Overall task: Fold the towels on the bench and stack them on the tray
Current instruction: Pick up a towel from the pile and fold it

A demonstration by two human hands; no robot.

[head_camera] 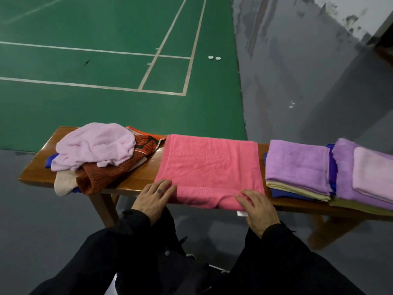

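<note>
Pink towel: a coral-pink terry towel (209, 167) lies flat across the middle of the brown wooden desk (136, 179), its near edge draped over the desk's front lip; a small white label shows under that edge.
Long axis: the towel's wider span runs left to right along the desk, its side edges pointing away toward the court.
Left hand: the left hand (155, 195) rests palm down on the towel's near left corner, fingers straight and spread, pointing up and to the right.
Right hand: the right hand (258, 206) lies palm down on the near right corner, fingers flat and aimed up and to the left; whether the thumb tucks under the edge cannot be told.
Hands together: both are apart, one at each near corner, pressing rather than gripping; black sleeves cover both arms.
Unfolded heap: a crumpled pale pink towel (95, 143) tops a rust-orange patterned towel (106, 175) at the desk's left end.
Folded stacks: a folded lilac towel stack (297, 167) sits just right of the pink towel, with another lilac and pale pink stack (365, 175) beside it.
Floor: a green court with white lines (106, 60) lies beyond.
</note>
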